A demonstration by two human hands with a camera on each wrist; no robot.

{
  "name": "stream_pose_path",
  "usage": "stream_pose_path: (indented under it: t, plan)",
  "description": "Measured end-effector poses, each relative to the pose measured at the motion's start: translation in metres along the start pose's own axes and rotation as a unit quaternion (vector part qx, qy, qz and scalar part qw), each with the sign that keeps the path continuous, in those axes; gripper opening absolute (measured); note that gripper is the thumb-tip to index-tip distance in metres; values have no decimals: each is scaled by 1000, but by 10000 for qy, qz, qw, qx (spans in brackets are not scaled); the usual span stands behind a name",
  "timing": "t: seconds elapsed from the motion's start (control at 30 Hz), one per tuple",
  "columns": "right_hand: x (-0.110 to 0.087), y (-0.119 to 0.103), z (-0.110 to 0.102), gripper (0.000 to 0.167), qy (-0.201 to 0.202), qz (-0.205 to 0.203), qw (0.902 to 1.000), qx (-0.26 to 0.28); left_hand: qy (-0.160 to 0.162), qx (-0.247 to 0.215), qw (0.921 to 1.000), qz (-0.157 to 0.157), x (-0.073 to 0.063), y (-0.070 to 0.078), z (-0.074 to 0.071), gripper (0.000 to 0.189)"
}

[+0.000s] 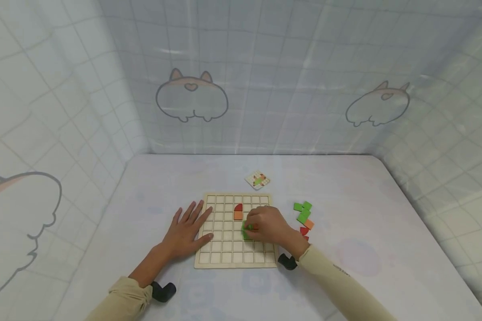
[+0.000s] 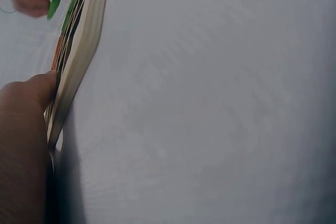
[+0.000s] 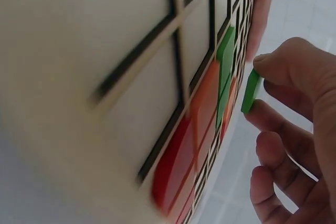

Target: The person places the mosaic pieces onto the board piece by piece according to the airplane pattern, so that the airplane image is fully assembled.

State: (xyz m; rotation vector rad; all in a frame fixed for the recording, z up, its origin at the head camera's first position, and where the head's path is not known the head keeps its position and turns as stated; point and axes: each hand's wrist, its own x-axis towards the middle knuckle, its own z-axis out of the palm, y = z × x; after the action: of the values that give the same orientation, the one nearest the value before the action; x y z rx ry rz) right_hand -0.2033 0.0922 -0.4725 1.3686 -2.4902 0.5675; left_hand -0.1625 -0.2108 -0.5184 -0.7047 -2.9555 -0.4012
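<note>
Between thumb and forefinger of the right hand [image 1: 267,224], a thin green tile [image 3: 252,88] is pinched by opposite edges, the other fingers bent clear of it. It sits just above the board [image 1: 226,245], apart from its surface. The tile looks light and stiff, probably painted wood, so a soft grip should do; its smooth face may slip, and its thinness makes the edges the better hold, leaving the underside free.

Directly below the hand, green pieces [image 1: 247,236] lie on the grid, partly covered by the fingers. Just beyond and to the left of the hand sit an orange square [image 1: 238,216] and a rounded red piece [image 1: 238,207], each in its own cell; raised ribs would likely make these harder to lift than a loose one.

Across to its left, the left hand [image 1: 187,232] lies with fingers spread on the board's near-side margin, thumb over the edge. Right of the right hand, loose pieces [image 1: 304,216] in green, orange and red lie on the table [image 1: 345,191], easiest taken by their rims. Farther ahead rests a small patterned card [image 1: 258,180].
</note>
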Motion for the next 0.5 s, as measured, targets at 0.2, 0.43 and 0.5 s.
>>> stream_pose_path:
  t: [0.2, 0.43, 0.5]
  plan:
    - [18, -3, 14, 4, -432, -54, 9978, -506, -29, -24, 10000, 15, 0, -1, 2, 78]
    - [20, -5, 19, 5, -600, 13, 9946, -850, 20, 5, 10000, 43, -1, -2, 2, 78]
    - [18, -3, 19, 5, -553, 117, 9953, -791, 27, 37, 10000, 34, 0, -2, 2, 78]
